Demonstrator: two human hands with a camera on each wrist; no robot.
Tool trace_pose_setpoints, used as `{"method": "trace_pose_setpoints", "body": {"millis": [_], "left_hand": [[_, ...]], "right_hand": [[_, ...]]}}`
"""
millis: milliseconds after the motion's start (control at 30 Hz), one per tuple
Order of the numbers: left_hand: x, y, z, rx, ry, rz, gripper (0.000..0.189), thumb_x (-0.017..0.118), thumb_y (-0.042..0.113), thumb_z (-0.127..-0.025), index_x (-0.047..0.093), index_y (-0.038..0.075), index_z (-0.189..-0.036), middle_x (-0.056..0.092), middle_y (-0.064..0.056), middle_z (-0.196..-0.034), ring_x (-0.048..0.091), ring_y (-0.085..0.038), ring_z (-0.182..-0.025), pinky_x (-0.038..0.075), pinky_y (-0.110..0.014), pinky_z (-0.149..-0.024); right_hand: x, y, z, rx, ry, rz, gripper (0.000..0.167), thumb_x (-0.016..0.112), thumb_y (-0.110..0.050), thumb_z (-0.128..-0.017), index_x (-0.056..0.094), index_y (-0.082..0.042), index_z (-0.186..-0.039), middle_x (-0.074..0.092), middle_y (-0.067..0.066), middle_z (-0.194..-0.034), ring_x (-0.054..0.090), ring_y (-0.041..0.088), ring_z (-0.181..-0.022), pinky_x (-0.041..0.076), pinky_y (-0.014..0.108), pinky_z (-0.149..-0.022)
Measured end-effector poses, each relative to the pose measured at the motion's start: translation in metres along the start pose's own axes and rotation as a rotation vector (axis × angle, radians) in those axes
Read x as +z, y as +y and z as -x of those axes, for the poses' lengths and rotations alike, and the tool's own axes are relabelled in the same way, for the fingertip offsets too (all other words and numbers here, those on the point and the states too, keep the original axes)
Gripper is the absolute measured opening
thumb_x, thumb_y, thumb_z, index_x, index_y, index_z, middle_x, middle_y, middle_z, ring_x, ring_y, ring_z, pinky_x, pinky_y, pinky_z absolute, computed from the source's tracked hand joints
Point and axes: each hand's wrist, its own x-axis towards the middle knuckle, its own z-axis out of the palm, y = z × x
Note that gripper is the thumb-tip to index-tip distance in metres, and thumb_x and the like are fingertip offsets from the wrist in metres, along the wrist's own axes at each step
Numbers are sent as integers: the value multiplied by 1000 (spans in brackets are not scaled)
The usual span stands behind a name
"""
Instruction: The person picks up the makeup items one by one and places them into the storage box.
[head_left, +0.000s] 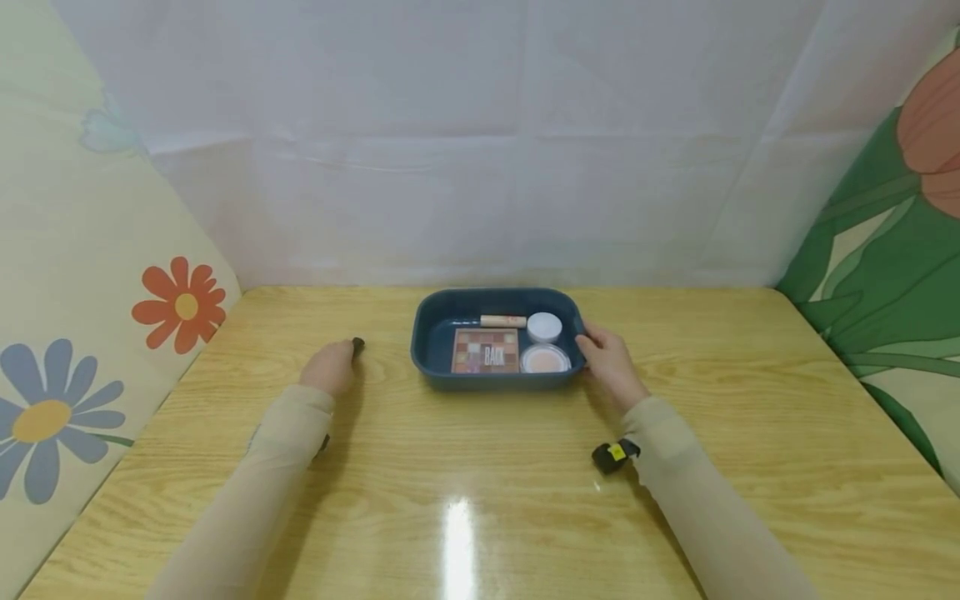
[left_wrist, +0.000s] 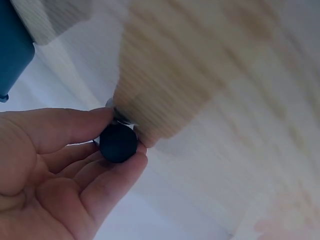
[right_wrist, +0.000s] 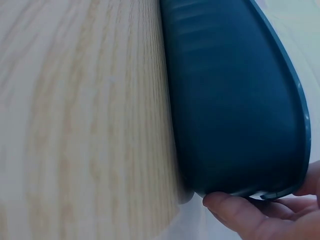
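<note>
My left hand (head_left: 328, 368) is left of the blue tray, over the table. Between its thumb and fingers it pinches a small black cylinder (head_left: 358, 343), whose round dark end (left_wrist: 118, 143) faces the camera in the left wrist view. My right hand (head_left: 611, 365) grips the right end of the deep blue tray (head_left: 495, 382), thumb and fingers at the rim. Inside the tray lie an eyeshadow palette (head_left: 486, 350), a pale pink tube (head_left: 503, 321), a white round jar (head_left: 544, 327) and a round compact (head_left: 545, 359) with a clear lid.
The tray is on a glossy wood-grain table (head_left: 420, 467), close to its back edge. White cloth (head_left: 480, 167) hangs behind. Flower-printed panels (head_left: 45, 250) border the left and right sides.
</note>
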Motion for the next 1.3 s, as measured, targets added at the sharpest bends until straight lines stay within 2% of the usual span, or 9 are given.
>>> {"method": "trace_pose_setpoints", "body": {"millis": [400,567,700,933,1300], "left_hand": [[-2,3,0,-15,30,11,27,48,-7,-96,53,-16,-120,56,-35,-121,54,-49,-113,44,-56,-99],[-2,0,0,2,50,17,19,52,-5,-94,58,-15,-109,61,-34,-112,58,-49,-107,45,-56,-96],[-3,-2,1,32,42,35,15,56,-1,-94,62,-13,-102,64,-31,-106,60,-47,-103,46,-57,-94],[-7,3,6,73,63,68,28,59,-10,-85,63,-11,-113,64,-30,-112,59,-47,-107,45,-58,-96],[-26,19,17,134,75,138,34,52,-14,-86,59,-13,-119,62,-31,-114,61,-44,-102,49,-56,-91]], "right_hand": [[0,1,0,-14,0,-30,48,33,-9,-106,23,3,-151,27,24,-154,39,35,-133,42,45,-104],[1,1,0,-9,5,-5,48,33,-10,-106,24,2,-151,30,23,-153,42,33,-131,46,42,-100],[1,0,0,-6,9,0,47,33,-10,-106,25,1,-151,30,23,-153,43,33,-129,48,41,-99],[1,0,0,5,5,-27,48,33,-10,-106,23,1,-152,28,23,-154,41,34,-131,43,45,-103],[0,0,1,-1,-3,-36,48,33,-10,-106,23,1,-152,27,24,-153,41,35,-131,43,46,-103]]}}
